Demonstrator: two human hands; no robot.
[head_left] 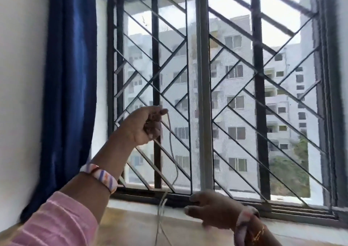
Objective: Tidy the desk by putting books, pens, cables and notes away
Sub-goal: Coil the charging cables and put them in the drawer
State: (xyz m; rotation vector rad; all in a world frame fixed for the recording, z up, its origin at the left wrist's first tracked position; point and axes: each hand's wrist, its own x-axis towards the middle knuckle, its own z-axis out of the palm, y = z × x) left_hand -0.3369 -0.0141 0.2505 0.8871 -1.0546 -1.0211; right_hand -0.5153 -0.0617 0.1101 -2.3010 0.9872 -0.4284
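My left hand [146,126] is raised in front of the window, fingers closed on a thin white cable [172,151]. The cable hangs down from that hand, curves past the window frame and runs off the bottom of the view as doubled strands over the wooden desk top [131,225]. My right hand [212,212] hovers low near the sill, fingers loosely curled and apart; whether it touches the cable I cannot tell. A pink striped sleeve and a striped bangle are on my left arm.
A barred window [201,95] with a dark frame fills the view, apartment blocks outside. A blue curtain [69,87] hangs at the left beside a white wall. The white sill [293,227] runs along the desk's far edge.
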